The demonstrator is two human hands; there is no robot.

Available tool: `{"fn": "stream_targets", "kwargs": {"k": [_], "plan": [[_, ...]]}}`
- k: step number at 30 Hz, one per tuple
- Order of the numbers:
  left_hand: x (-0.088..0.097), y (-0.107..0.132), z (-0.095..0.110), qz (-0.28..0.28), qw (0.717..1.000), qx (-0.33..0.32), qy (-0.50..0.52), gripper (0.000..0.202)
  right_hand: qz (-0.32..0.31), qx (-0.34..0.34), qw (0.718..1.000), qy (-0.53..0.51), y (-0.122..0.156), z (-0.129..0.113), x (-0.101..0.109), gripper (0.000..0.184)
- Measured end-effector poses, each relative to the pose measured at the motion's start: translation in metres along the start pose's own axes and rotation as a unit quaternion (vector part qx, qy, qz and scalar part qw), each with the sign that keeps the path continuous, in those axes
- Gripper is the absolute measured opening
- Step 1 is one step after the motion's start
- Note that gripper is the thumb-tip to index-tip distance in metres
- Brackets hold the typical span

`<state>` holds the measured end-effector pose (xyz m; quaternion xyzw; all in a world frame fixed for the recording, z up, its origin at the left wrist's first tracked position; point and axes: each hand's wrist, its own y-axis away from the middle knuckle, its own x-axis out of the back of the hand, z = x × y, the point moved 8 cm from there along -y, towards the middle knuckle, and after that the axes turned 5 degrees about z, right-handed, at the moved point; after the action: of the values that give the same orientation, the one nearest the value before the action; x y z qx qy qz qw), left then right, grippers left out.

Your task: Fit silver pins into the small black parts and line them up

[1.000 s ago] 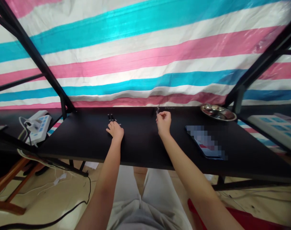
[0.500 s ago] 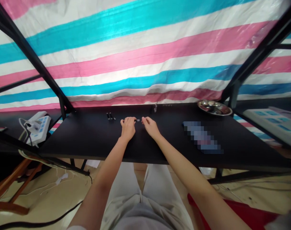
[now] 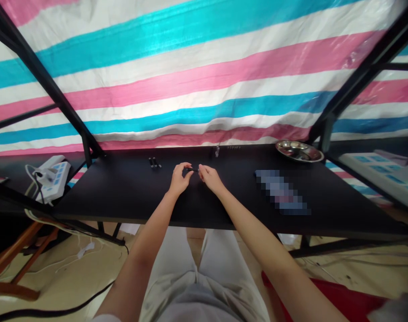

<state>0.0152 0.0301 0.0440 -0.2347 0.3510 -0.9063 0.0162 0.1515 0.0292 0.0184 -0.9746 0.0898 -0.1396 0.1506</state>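
Note:
Over the middle of the black table (image 3: 130,192), my left hand (image 3: 179,179) and my right hand (image 3: 209,177) meet fingertip to fingertip. Between them they pinch a small dark slender piece (image 3: 192,169), each hand on one end. Two similar small dark pieces (image 3: 154,163) lie on the table to the left of my left hand. Several tiny parts (image 3: 226,148) sit near the table's far edge, beyond my right hand.
A metal dish (image 3: 299,151) stands at the far right of the table, with a blurred flat tablet-like thing (image 3: 281,192) in front of it. A white power strip (image 3: 51,173) with cables lies at the left. Black frame bars rise on both sides; a striped tarp hangs behind.
My left hand left the two dark pieces and my right hand came back from the far edge. Both moved to the middle and now pinch one small piece together.

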Motion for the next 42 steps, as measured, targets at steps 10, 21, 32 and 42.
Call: {"fn": "stream_targets", "kwargs": {"k": [10,21,32,42], "plan": [[0.003,-0.002,0.001,0.001,1.0,-0.001,-0.016,0.008,0.001,0.002,1.0,-0.031,0.001,-0.003,0.001,0.048],[0.006,-0.003,0.006,0.008,0.998,0.007,-0.057,0.02,-0.006,0.002,0.999,-0.041,0.003,-0.01,0.0,0.047],[0.008,-0.004,-0.001,0.012,0.998,0.046,-0.033,0.037,-0.058,-0.016,0.992,-0.112,0.001,0.001,-0.011,0.032],[0.01,-0.003,-0.005,0.028,0.997,0.063,-0.034,0.035,-0.054,0.153,0.983,0.082,0.007,-0.024,-0.005,0.028]]}}
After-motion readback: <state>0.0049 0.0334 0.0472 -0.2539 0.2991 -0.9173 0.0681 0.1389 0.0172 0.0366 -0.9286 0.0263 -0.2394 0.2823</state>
